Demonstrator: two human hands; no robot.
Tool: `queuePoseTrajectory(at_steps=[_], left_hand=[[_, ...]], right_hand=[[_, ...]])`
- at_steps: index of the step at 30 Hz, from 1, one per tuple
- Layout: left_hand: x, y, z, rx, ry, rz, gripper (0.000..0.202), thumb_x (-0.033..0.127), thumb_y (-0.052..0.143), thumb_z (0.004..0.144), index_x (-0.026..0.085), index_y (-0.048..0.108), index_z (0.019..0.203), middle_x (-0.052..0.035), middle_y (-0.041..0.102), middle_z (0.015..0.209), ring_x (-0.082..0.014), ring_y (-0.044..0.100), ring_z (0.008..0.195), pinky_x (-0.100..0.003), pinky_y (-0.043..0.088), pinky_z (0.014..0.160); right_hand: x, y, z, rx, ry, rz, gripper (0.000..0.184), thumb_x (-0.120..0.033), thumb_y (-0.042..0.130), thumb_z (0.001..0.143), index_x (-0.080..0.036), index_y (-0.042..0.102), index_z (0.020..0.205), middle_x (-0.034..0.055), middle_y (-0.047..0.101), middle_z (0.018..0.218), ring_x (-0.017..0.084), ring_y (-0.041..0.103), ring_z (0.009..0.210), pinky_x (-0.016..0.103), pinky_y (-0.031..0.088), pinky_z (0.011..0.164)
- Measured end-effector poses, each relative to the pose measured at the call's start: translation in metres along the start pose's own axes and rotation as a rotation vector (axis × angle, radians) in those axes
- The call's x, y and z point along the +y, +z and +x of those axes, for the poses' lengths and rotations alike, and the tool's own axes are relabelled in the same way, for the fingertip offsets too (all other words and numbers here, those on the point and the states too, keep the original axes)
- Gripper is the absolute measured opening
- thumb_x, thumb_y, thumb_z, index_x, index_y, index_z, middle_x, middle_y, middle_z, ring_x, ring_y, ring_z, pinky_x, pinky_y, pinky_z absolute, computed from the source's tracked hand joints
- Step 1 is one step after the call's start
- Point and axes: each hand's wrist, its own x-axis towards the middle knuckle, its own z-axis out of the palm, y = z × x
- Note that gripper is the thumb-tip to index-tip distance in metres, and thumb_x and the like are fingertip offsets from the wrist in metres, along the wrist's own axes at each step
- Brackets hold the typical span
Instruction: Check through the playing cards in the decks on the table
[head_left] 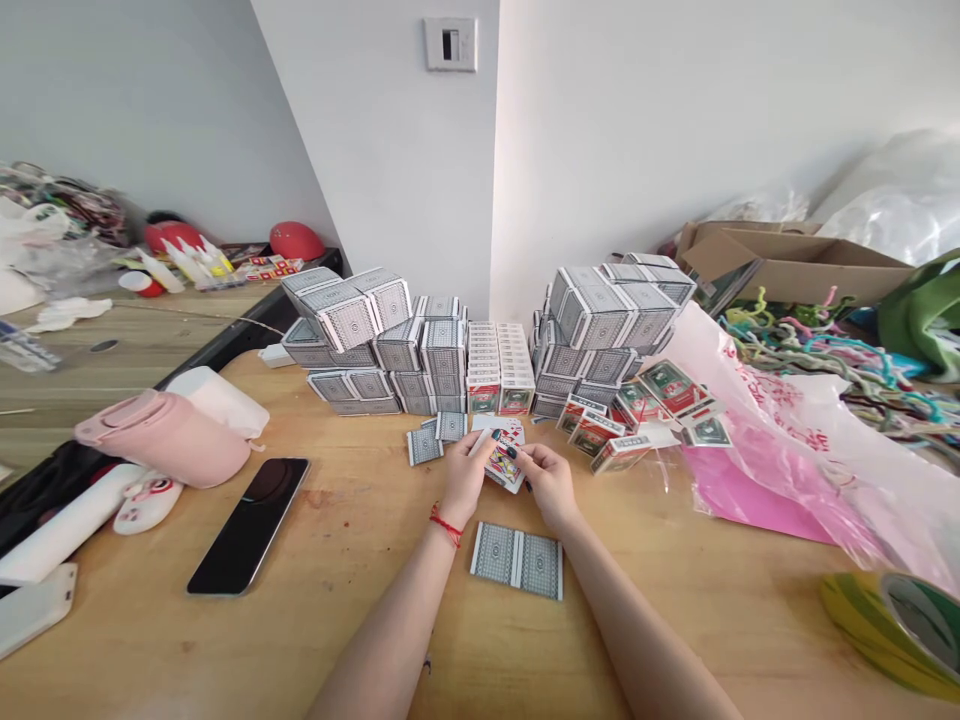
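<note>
My left hand (466,478) and right hand (547,487) are closed on a small pack of playing cards (504,466), pinching it from either side. The pack sits at the middle of the table (360,640), right in front of me and tilted. It is face up, with a red and yellow court card showing between my hands and a white card edge sticking out past my left fingers. Cannot tell how many cards are in it, or whether it touches the table.

Red string (445,525) around my left wrist.

Just below my hands: two face-down packs (517,562) side by side, grey patterned backs, a pale strip between them. Just left of the hands: two more grey-backed packs (424,446), lying apart from each other.

Beyond: stacked blocks of grey boxes (442,350) and a middle column of boxes with red ends (501,370). To the right, loose green and red boxes (622,430) lie tumbled beside a pink plastic bag (757,480).

Left side of the table: black phone (247,525), pink bottle (161,437). Lower right: roll of tape (892,630).
</note>
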Motion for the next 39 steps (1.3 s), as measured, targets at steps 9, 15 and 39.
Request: queuePoseTrajectory(at_steps=[9, 15, 39], left_hand=[[-0.004, -0.002, 0.003, -0.034, 0.092, 0.209, 0.026, 0.035, 0.061, 0.069, 0.014, 0.068, 0.083, -0.0068, 0.069, 0.083, -0.0162, 0.061, 0.075, -0.025, 0.044, 0.067], [-0.004, -0.004, 0.004, -0.045, 0.096, 0.206, 0.025, 0.033, 0.062, 0.070, 0.015, 0.068, 0.086, -0.0079, 0.069, 0.090, -0.0189, 0.062, 0.083, -0.029, 0.046, 0.075], [-0.004, -0.005, -0.002, -0.078, 0.225, 0.479, 0.016, 0.024, 0.053, 0.076, 0.016, 0.066, 0.077, -0.0037, 0.068, 0.076, -0.0144, 0.061, 0.069, -0.024, 0.046, 0.063]], right_hand=[[0.008, -0.009, 0.009, 0.221, -0.038, 0.068, 0.029, -0.043, 0.068, 0.059, -0.016, 0.059, 0.066, 0.0006, 0.060, 0.061, 0.013, 0.051, 0.056, 0.026, 0.042, 0.055], [0.007, -0.009, 0.008, 0.178, -0.020, 0.069, 0.027, -0.041, 0.068, 0.060, -0.015, 0.061, 0.066, 0.0007, 0.059, 0.061, 0.013, 0.049, 0.055, 0.025, 0.040, 0.055], [0.007, -0.014, 0.009, -0.046, -0.186, -0.273, 0.022, -0.038, 0.061, 0.069, -0.017, 0.066, 0.072, 0.0049, 0.067, 0.072, 0.017, 0.059, 0.067, 0.028, 0.045, 0.064]])
